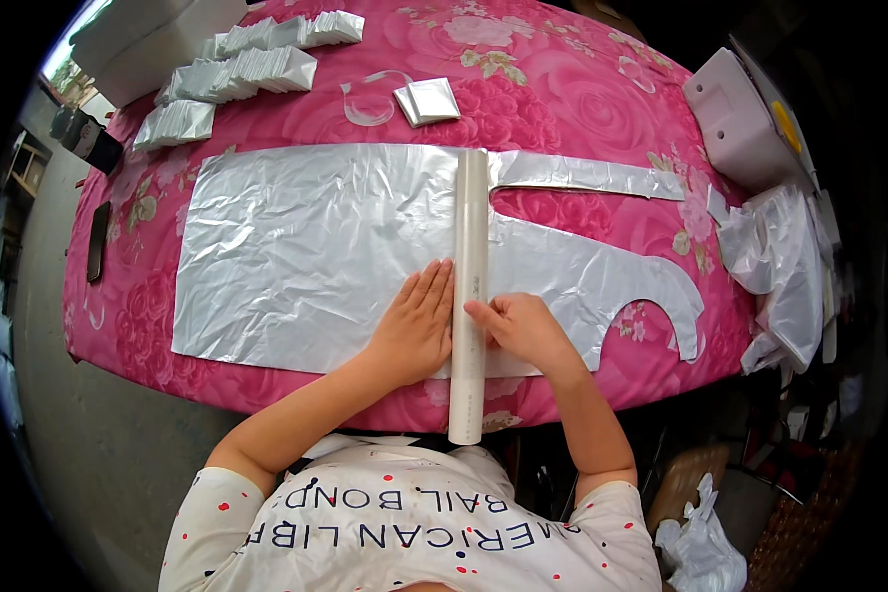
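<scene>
A thin silvery plastic apron (306, 247) lies spread flat, its cut-out strap end on the right and its wide end on the left. Across it, from far to near, rests a long whitish plastic pipe (472, 217), whose near end sticks out past the table's edge. My left hand (416, 321) lies flat on the film with fingers stretched out, close against the pipe's left side. On the pipe's right side, my right hand (519, 326) is closed, its thumb over the pipe and its fingers curled and partly hidden.
Folded silvery packets (242, 74) stand in rows at the far left beside a white box (138, 44). Another small stack (427, 102) lies behind the apron. A dark phone (99, 242) is at left. A white container (745, 123) and plastic bags (784, 266) crowd the right edge.
</scene>
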`<state>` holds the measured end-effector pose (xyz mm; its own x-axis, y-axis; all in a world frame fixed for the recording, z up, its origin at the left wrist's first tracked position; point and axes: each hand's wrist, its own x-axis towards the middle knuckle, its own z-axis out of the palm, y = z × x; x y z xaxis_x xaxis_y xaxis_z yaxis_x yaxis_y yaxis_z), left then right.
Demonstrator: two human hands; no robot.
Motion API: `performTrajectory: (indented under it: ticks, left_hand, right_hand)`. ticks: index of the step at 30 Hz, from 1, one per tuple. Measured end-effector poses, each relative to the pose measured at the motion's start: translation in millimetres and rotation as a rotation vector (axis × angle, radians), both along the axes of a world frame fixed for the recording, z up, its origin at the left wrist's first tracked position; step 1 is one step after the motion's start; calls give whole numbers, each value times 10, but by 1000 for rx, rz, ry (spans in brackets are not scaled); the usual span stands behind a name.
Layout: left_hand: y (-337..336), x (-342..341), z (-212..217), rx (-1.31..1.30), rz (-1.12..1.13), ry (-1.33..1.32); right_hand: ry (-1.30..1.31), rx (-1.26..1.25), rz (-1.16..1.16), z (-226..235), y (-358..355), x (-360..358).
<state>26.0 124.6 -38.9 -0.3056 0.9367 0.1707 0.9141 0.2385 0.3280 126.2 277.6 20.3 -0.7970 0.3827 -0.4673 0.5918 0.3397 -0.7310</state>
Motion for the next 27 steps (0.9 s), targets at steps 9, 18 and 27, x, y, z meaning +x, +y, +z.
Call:
performTrajectory:
  ticks: [9, 18, 27]
  left_hand:
    - [2, -4, 15, 3, -5, 20]
    - [-11, 9, -1, 36, -2, -13]
    - [-42, 1, -20, 48, 1, 14]
  right_hand:
    - [435, -889, -653, -442, 845, -1084]
    - [1273, -1077, -924, -347, 2320, -467]
    - [1214, -345, -291, 661, 461, -1250]
